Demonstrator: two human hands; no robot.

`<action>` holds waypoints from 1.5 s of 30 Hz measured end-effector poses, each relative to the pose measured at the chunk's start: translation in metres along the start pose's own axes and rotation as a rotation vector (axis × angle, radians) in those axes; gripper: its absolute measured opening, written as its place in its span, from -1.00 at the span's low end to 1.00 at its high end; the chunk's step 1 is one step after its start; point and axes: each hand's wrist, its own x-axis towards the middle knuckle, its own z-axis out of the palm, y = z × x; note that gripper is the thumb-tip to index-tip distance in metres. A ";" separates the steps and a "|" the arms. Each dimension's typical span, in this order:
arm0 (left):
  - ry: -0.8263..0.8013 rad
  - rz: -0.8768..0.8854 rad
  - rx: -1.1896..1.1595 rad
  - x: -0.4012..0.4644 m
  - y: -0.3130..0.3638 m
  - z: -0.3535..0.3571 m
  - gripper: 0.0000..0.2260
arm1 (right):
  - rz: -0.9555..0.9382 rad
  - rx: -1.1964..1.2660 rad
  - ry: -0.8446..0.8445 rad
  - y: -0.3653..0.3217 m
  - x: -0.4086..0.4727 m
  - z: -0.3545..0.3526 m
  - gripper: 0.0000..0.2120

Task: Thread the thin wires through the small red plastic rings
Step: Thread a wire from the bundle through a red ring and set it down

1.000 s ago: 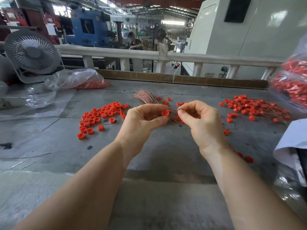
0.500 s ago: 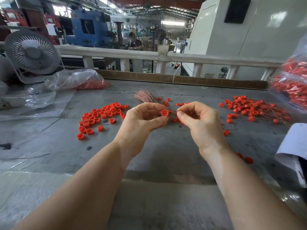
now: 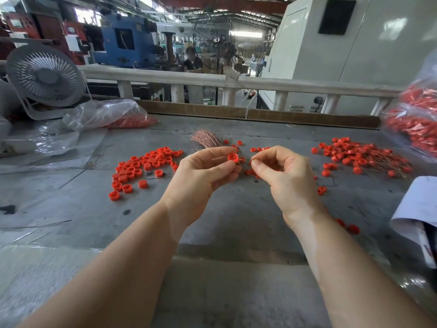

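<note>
Little changed over the last second: left hand [image 3: 201, 171] still pinching one red ring [image 3: 233, 157] above the desk [image 3: 71, 197], right hand [image 3: 283, 176] still pinching a thin wire [image 3: 246, 159] at its hole, threading apparently unfinished.

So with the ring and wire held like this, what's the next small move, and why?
Probably the right hand should ease the thin wire leftward into the red ring that the left hand pinches: the wire's end sits right beside the ring, and whether it has entered yet is too small to tell.
</note>
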 end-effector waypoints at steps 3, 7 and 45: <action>-0.012 -0.032 -0.068 0.000 0.002 -0.001 -0.80 | 0.006 0.000 0.000 0.000 0.000 0.000 -0.76; -0.007 -0.057 -0.104 0.000 0.002 0.000 -0.82 | 0.004 -0.015 -0.002 -0.001 -0.001 0.000 -0.76; 0.067 -0.210 -0.242 0.003 0.001 -0.002 -0.79 | 0.022 -0.050 -0.011 -0.004 -0.002 0.000 -0.77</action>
